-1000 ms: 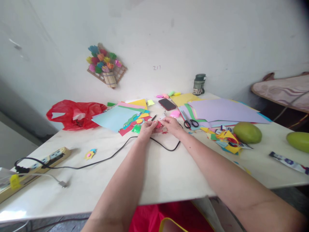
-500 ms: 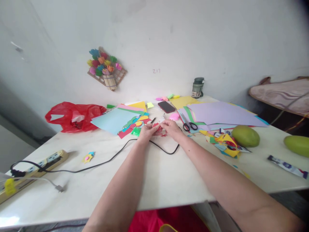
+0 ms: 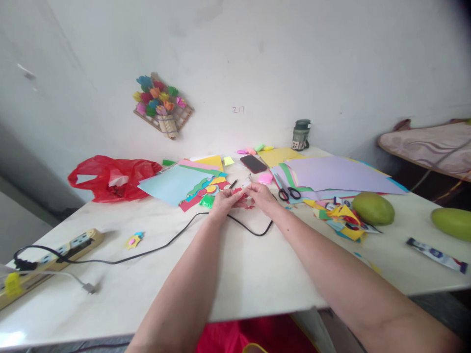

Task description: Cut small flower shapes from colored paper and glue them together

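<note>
My left hand (image 3: 225, 201) and my right hand (image 3: 261, 197) meet at the middle of the table, fingertips pinched together. Between them is a small red paper piece (image 3: 249, 206), partly hidden by the fingers; its exact shape cannot be made out. A green packet (image 3: 207, 201) lies just left of my left hand. To the right of my right hand are black-handled scissors (image 3: 289, 193), and beyond it a pink packet (image 3: 265, 178). A dark pen (image 3: 233, 184) lies past my left fingers.
Coloured paper sheets lie left (image 3: 172, 182) and right (image 3: 331, 172). A black cable (image 3: 172, 241) runs to a power strip (image 3: 83, 243). Paper scraps (image 3: 344, 219), two green mangoes (image 3: 373, 208), a tube (image 3: 437, 255), a phone (image 3: 253, 163), a bottle (image 3: 300, 135) and a red bag (image 3: 114, 179) also lie about.
Both hands stay together at almost the same spot, with only slight finger movement on the red piece. The view has shifted very slightly.
</note>
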The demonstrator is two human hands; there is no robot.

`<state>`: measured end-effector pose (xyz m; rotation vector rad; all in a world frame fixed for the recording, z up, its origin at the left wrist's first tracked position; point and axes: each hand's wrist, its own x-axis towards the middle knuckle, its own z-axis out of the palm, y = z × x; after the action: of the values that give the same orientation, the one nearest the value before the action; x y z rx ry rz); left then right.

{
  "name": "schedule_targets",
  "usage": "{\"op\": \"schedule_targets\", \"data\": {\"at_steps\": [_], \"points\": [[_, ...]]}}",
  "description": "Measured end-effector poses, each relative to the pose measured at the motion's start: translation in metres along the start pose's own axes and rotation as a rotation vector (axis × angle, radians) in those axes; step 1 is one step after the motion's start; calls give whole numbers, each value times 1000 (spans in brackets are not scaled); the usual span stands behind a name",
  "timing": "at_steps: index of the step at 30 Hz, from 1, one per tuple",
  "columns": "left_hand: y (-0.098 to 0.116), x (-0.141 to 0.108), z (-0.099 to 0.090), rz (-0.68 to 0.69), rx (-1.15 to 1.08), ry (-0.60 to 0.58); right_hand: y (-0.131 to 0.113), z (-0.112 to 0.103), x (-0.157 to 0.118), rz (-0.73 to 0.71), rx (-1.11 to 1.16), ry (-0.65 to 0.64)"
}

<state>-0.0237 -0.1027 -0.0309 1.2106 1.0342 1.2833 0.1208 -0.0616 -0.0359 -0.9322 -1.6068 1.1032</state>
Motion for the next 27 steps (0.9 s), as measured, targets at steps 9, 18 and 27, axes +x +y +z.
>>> {"op": "schedule_targets", "data": {"at_steps": [9,18,27], "points": [[-4,3,-6,22,-41,-27,-2,0,-1,-12,10,-21],[-4,3,-6,29,-42,17,-2,0,-2,-10,22,-2],[-1,2,-4,111,78,112,-2,0,-3,75,118,-1]]}}
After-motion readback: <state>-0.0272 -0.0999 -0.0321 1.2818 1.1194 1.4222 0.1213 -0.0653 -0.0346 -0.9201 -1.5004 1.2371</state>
